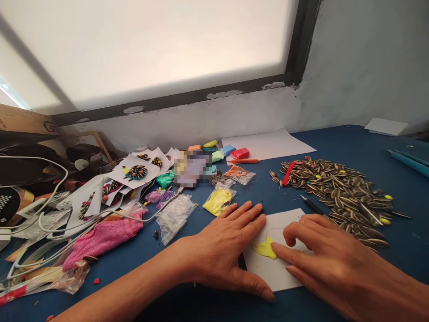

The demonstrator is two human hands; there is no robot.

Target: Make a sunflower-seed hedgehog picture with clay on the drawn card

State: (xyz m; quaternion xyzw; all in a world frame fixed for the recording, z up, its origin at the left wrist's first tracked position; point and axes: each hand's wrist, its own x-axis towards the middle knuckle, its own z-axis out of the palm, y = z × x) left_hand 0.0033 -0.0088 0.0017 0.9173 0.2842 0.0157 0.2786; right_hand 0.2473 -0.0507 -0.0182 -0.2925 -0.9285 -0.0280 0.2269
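Head view: yellow clay [266, 250] tapers left, long axis left-to-right, right hand [335, 257] touching it, left hand [224, 250] flat, both grips apart.

Two hands [221, 250] over there, one card [281, 278] beneath them, one yellow clay patch [266, 249] on it, one seed heap [342, 190], one pink cloth [103, 237]

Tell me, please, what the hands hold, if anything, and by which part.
Nothing appears gripped: the left hand lies spread on the white paper; the right hand touches the yellow clay with one of its fingers.
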